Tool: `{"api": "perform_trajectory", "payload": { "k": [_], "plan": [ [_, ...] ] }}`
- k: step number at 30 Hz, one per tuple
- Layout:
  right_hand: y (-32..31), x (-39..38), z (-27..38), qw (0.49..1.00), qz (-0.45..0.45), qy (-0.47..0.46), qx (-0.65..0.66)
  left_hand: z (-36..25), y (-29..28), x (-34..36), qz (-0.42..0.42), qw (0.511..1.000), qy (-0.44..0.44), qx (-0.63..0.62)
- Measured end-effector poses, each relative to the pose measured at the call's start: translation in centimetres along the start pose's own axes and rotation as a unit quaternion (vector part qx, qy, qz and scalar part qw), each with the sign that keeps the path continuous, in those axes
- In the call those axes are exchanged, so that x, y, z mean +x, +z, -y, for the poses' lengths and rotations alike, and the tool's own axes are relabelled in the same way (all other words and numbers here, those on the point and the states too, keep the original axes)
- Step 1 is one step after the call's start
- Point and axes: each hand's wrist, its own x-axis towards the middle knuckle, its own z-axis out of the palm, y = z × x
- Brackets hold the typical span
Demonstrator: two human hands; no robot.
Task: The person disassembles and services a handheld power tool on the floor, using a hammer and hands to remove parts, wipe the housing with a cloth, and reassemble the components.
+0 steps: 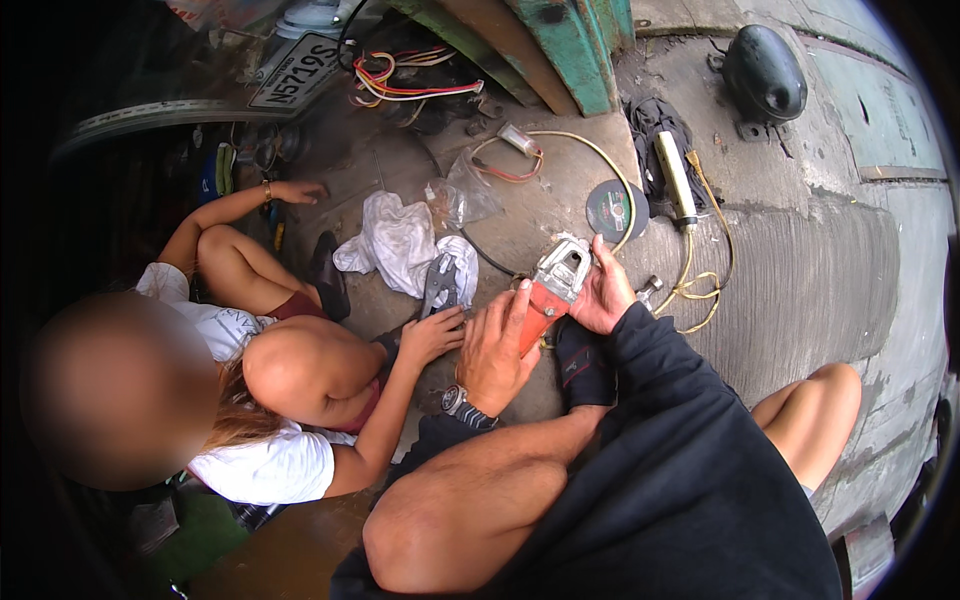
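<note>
An orange angle grinder with a bare metal head is held between my two hands, its head pointing away from me. My left hand, with a watch at the wrist, is closed round the left side of its body. On the other side, my right hand grips it near the metal head, thumb up and palm turned upward. Part of the grinder's body is hidden by my left fingers. Just beyond the head, a dark cutting disc lies flat on the ground.
A co-worker crouches at left, one hand beside a dark plier-like tool on a white cloth. A yellowish cord, a white tube lamp, a black rounded tank and a green metal post stand or lie farther off.
</note>
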Motion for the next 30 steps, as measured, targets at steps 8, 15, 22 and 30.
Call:
{"api": "perform_trajectory", "payload": {
  "k": [8,15,22,30],
  "plan": [
    [0.9,0.2,0.0,0.999,-0.025,-0.009,0.034,-0.3,-0.9,0.3,-0.015,0.999,0.023,0.017],
    [0.5,0.4,0.0,0.999,0.009,-0.005,0.045,-0.3,-1.0,0.3,-0.015,1.0,0.021,0.0],
    [1.0,0.4,0.0,1.0,-0.009,-0.008,0.025,0.2,-0.9,0.1,-0.019,1.0,0.021,0.005],
    [1.4,0.5,0.3,1.0,-0.015,-0.02,0.001,0.5,-0.7,0.2,-0.021,0.999,0.023,0.017]
  ]
}}
